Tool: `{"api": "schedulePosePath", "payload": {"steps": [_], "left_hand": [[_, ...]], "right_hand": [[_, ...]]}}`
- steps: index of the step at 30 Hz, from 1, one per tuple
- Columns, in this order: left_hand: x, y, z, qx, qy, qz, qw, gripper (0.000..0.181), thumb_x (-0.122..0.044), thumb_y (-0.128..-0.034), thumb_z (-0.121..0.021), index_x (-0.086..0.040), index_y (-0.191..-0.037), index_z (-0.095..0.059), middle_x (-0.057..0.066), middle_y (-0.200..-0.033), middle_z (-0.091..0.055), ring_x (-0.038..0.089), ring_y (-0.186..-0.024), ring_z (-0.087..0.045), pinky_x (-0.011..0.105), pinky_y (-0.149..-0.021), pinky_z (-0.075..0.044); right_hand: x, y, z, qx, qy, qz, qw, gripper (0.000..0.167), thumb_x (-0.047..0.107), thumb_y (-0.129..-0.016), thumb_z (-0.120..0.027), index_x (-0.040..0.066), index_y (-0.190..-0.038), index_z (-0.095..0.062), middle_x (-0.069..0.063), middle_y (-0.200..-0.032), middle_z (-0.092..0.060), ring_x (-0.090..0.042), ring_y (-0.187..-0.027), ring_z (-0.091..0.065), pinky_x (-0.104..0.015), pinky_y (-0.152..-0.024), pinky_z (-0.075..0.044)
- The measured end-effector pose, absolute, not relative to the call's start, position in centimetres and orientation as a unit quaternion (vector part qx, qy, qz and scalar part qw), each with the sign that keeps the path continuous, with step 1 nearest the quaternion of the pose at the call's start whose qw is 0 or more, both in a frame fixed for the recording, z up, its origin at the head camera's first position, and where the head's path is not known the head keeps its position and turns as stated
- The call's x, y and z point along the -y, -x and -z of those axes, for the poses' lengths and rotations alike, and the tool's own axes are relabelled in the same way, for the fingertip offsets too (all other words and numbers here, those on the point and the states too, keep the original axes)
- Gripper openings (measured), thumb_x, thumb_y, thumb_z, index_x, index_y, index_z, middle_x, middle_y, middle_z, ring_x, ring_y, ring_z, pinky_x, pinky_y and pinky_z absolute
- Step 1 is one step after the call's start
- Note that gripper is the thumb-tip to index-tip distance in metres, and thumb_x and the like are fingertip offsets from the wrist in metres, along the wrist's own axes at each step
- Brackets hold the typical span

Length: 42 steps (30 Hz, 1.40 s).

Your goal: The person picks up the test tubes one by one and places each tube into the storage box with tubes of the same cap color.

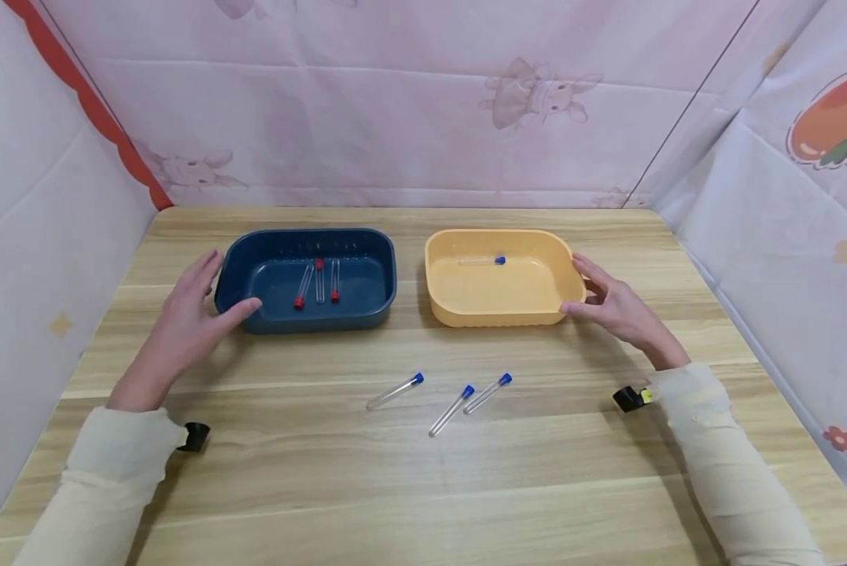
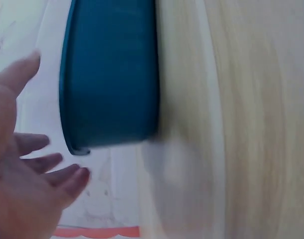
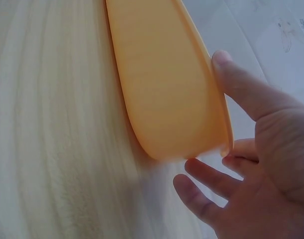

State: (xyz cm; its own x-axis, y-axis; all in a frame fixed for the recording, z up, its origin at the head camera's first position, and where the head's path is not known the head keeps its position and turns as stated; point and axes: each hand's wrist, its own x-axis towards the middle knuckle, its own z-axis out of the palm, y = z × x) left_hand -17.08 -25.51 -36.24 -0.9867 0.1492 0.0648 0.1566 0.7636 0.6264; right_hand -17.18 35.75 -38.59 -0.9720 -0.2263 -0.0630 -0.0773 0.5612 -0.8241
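The yellow basin (image 1: 497,319) is held at its end by the right grip (image 1: 617,309); the left grip (image 1: 188,321) is spread, holding nothing, beside the navy basin (image 1: 324,323).

We note a narrow passage between the blue bin (image 1: 306,323) and yellow bin (image 1: 497,317); three loose tubes (image 1: 451,411) obstruct its near side. Left hand (image 1: 188,321) and right hand (image 1: 620,311) block the outer ends.

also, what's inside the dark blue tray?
Three clear red-capped tubes lie on the floor of the dark blue tray. The left hand covers part of its near left corner; what's beneath can't be seen.
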Motion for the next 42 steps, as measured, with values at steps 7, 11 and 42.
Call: {"api": "schedulePosePath", "payload": {"steps": [7, 11, 42], "left_hand": [[23.2, 15.4, 35.2, 0.916, 0.148, 0.35, 0.129, 0.067, -0.021, -0.0968, -0.076, -0.005, -0.155, -0.046, 0.02, -0.16, -0.04, 0.041, -0.146, -0.037, 0.068, -0.11, -0.037], [21.9, 14.3, 35.1, 0.907, 0.183, 0.349, 0.149, 0.064, -0.011, -0.0939, -0.078, -0.006, -0.151, -0.051, 0.019, -0.155, -0.047, 0.04, -0.141, -0.044, 0.065, -0.107, -0.042], [12.5, 10.1, 37.7, 0.902, 0.332, 0.265, -0.073, 0.069, -0.032, -0.0925, -0.081, -0.016, -0.153, -0.051, 0.005, -0.156, -0.047, 0.028, -0.135, -0.054, 0.055, -0.106, -0.049]], "right_hand": [[-35.8, 17.0, 38.4, -0.886, 0.078, 0.45, 0.084, 0.093, 0.015, -0.094, -0.079, 0.01, -0.166, -0.02, -0.007, -0.171, -0.019, -0.035, -0.148, -0.038, -0.014, -0.102, -0.043], [-35.8, 17.2, 38.2, -0.892, 0.076, 0.437, 0.089, 0.095, 0.018, -0.094, -0.078, 0.013, -0.167, -0.017, -0.01, -0.171, -0.02, -0.037, -0.139, -0.047, -0.009, -0.092, -0.046], [-35.7, 17.0, 38.8, -0.881, 0.085, 0.46, 0.073, 0.091, 0.014, -0.093, -0.079, 0.013, -0.165, -0.023, 0.001, -0.171, -0.02, -0.034, -0.133, -0.054, -0.009, -0.088, -0.048]]}}
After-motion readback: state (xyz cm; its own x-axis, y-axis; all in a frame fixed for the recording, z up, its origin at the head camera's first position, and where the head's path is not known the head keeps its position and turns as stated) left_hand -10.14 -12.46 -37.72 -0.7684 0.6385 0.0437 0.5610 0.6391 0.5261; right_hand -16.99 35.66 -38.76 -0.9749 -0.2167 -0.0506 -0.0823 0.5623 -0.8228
